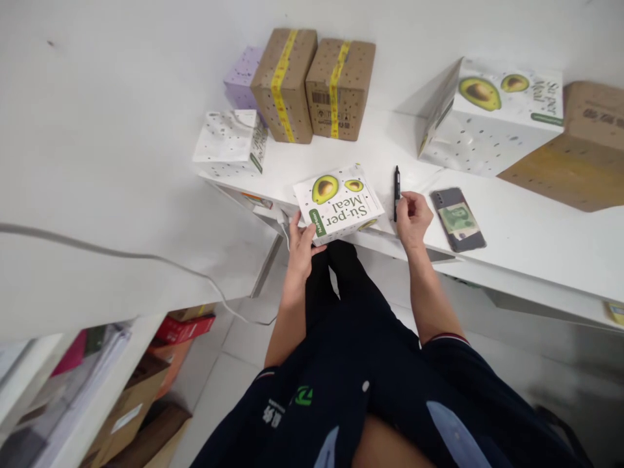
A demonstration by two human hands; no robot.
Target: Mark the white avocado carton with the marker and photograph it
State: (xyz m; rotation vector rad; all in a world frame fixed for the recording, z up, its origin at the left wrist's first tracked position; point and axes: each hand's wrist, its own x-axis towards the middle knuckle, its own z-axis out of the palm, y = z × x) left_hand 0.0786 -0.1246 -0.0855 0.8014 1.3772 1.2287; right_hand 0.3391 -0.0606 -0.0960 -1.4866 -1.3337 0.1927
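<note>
A white box (341, 203) with avocado pictures and the words "Super Meal" lies at the front edge of the white desk. My left hand (302, 244) grips its near left corner, thumb on top and fingers round the side. To the right of that box is a black marker pen (396, 185), pointing away from me. My right hand (413, 218) has its fingers curled together, and the fingertips pinch the pen near its lower part. Just right of this hand lies a phone (458, 220) with a green banknote tucked in its clear case.
Taped brown cartons (284, 84) stand at the back beside a purple box (244, 78) and a small white box (229, 140). A larger avocado box (492, 123) and a brown carton (585, 143) are at right. A cable (146, 255) hangs at left, above shelves.
</note>
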